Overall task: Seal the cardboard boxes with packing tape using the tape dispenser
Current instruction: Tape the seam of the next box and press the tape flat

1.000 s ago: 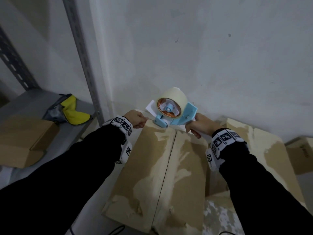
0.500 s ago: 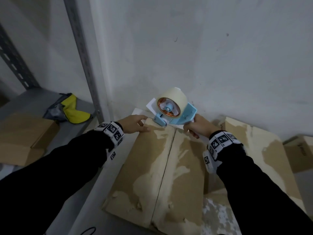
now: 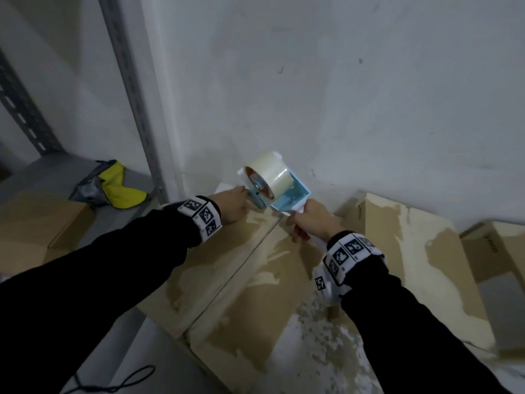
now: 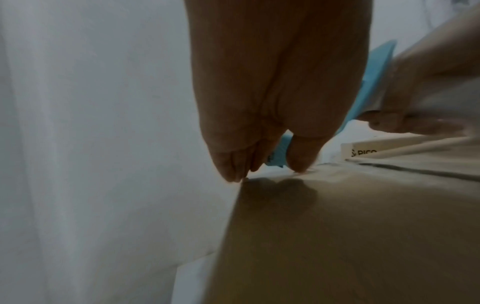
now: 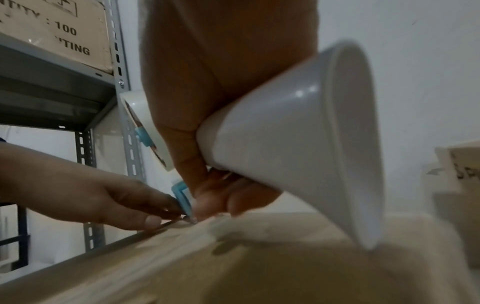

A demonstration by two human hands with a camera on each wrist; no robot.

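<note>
A worn cardboard box [image 3: 227, 280] lies before me with its flaps closed along a centre seam [image 3: 241, 268]. At its far edge, by the wall, stands the blue tape dispenser [image 3: 289, 197] with a clear tape roll [image 3: 272, 174]. My right hand [image 3: 309, 223] grips its white handle [image 5: 285, 144]. My left hand [image 3: 238, 197] reaches to the dispenser's nose. Its straight fingers [image 4: 259, 164] press down on the box's far edge just in front of the blue nose [image 4: 278, 156]. I cannot make out the tape strip itself.
A second worn box [image 3: 412, 251] lies to the right and another [image 3: 497, 251] beyond it. The white wall stands right behind the dispenser. A grey shelf upright [image 3: 133, 95] rises at left, with a yellow-grey cloth [image 3: 119, 189] and a box [image 3: 42, 223] on the shelf. A black cable [image 3: 113, 385] lies below.
My left hand slid right from the box's far left corner to the dispenser's nose and flattened. The dispenser has turned, its roll's side now facing further left.
</note>
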